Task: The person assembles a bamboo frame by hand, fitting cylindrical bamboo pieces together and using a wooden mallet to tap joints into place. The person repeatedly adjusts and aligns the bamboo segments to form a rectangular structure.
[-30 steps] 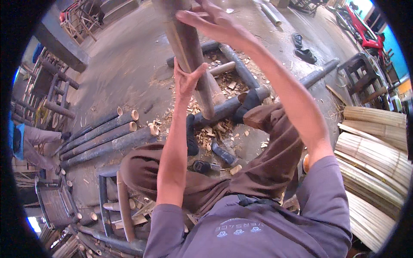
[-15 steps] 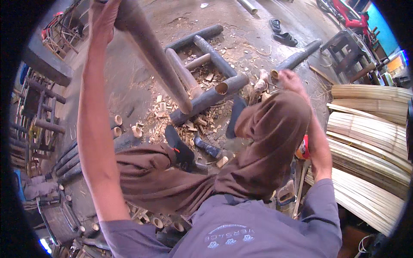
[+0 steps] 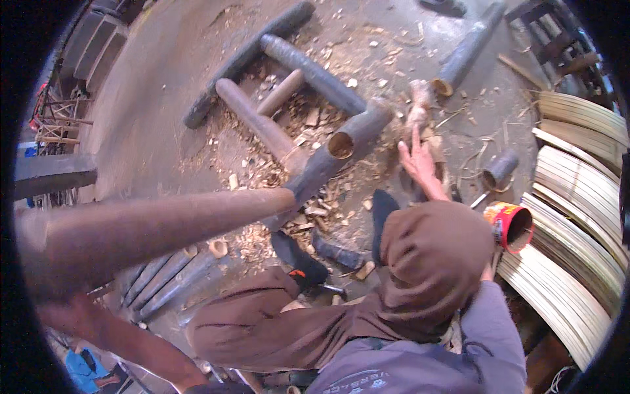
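Down by the person's right knee, a red can [image 3: 508, 225] lies tipped on its side with its open mouth facing right; the inside is dark and I cannot tell whether anything is in it. Just far of the can, a short hollow bamboo section [image 3: 499, 169] lies on the dusty floor, its round end open and dark. The right hand [image 3: 417, 159] reaches out over the floor with fingers spread and nearly straight, gripping nothing, its fingertips at a pale, knobbly piece of wood [image 3: 418, 98] that lies among the shavings. At the left, a long, smooth brown bamboo pole [image 3: 157, 226] crosses the near part of the view, its cut end pointing right toward the middle; the left hand is hidden in the dark at the left edge, so I cannot tell how it closes, though the left forearm [image 3: 111, 338] runs up to the pole's thick end. Farther off, a cluster of dark grey-green bamboo lengths [image 3: 315, 72] lies crossed on the floor, one of them showing a hollow tan end, with a paler brown round pole [image 3: 252, 121] among them. Pale wood chips [image 3: 308, 210] are strewn thick around them. Along the right side lies a stack of curved, flat, straw-coloured bamboo slats [image 3: 577, 171], finely ribbed. More dark poles [image 3: 164, 279] lie side by side at the near left.
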### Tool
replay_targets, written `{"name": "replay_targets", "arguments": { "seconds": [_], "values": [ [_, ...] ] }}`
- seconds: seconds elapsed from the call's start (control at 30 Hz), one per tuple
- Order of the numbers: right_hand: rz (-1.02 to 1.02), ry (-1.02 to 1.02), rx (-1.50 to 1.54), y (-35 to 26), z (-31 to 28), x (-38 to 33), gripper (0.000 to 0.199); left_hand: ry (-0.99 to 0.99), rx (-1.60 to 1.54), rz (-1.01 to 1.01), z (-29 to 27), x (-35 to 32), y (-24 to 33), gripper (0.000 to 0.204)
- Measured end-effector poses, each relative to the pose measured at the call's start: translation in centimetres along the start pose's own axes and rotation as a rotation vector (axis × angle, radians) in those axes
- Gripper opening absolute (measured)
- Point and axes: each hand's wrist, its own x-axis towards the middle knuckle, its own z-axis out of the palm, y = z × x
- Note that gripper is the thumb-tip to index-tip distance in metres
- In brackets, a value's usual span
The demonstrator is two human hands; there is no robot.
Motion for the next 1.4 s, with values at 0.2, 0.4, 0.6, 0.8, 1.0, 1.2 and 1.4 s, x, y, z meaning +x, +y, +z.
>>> {"name": "replay_targets", "arguments": {
  "seconds": [0.2,0.4,0.6,0.8,1.0,1.2,1.4],
  "values": [
    [-0.1,-0.063,-0.138,-2.3,2.9,0.2,0.089,-0.129,0.129,-0.077,3.8,-4.3,-0.8,0.058],
    [0.052,0.051,0.187,-3.3,0.3,1.3,0.093,-0.291,0.117,-0.223,5.3,-4.0,0.8,0.064],
    [0.538,0.102,0.497,-9.6,-10.9,3.4,0.083,-0.365,0.111,-0.371,0.2,-1.1,8.0,0.072],
    [0.357,-0.111,0.255,-12.6,-22.4,-8.0,0.089,-0.472,0.034,-0.686,-6.9,2.9,11.6,0.075],
    [0.643,-0.265,0.293,-21.8,-37.1,-27.9,0.093,-0.701,-0.044,-0.861,-10.2,5.3,10.5,0.063],
    [1.146,-0.026,0.441,-24.2,-38.8,-45.6,0.091,-0.844,-0.13,-0.818,-11.0,7.9,12.1,0.055],
    [1.298,-0.033,0.437,-19.9,-33.6,-58.2,0.081,-0.84,-0.117,-0.732,-10.8,7.0,12.1,0.045]
  ]
}}
